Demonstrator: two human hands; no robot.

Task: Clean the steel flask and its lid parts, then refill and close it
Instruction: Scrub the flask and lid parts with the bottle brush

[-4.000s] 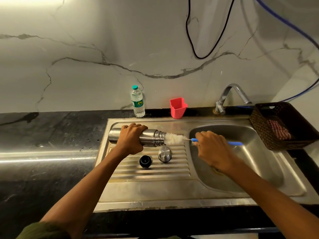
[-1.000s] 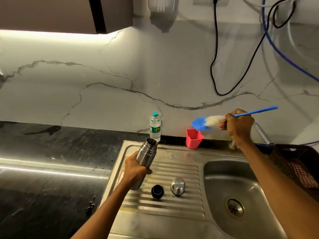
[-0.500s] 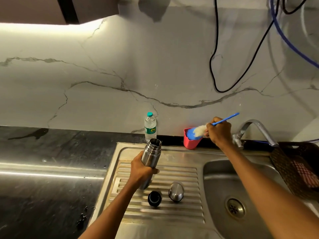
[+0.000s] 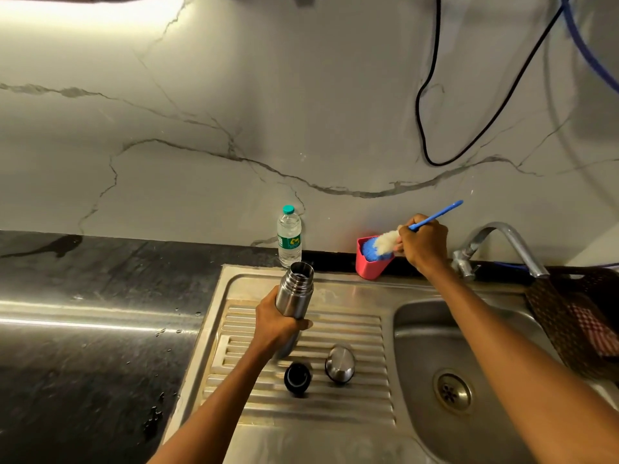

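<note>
- Black stone bench point(image 4: 83, 329): wet in patches, with water droplets near the sink's left edge.
- Clear plastic water bottle point(image 4: 289, 236): stands upright with a teal cap, at the back of the bench against the marble wall.
- Left hand point(image 4: 276, 321): fingers wrapped round the lower body of the steel flask point(image 4: 294, 298), gripping it.
- Steel flask: held above the ribbed drainboard point(image 4: 355, 336), tilted slightly, mouth open and facing up, lid off.
- Black inner stopper point(image 4: 297, 377): lies on the drainboard, just below the flask.
- Steel lid cup point(image 4: 339, 362): rests on the drainboard, just right of the stopper, apart from it.
- Red plastic holder point(image 4: 370, 264): sits at the back edge of the sink unit, by the wall.
- Bottle brush point(image 4: 385, 246): white bristles and blue tip rest in the mouth of the red holder; the blue handle slants up to the right.
- Right hand point(image 4: 423, 244): fingers closed round the brush handle just behind the bristles.
- Sink basin point(image 4: 418, 346): steel, with drain strainer point(image 4: 452, 391) visible at the bottom.
- Tap point(image 4: 502, 244): curved steel spout over the basin's back edge.
- Dark woven basket point(image 4: 576, 316): at the far right, holding a checked cloth point(image 4: 593, 328).
</note>
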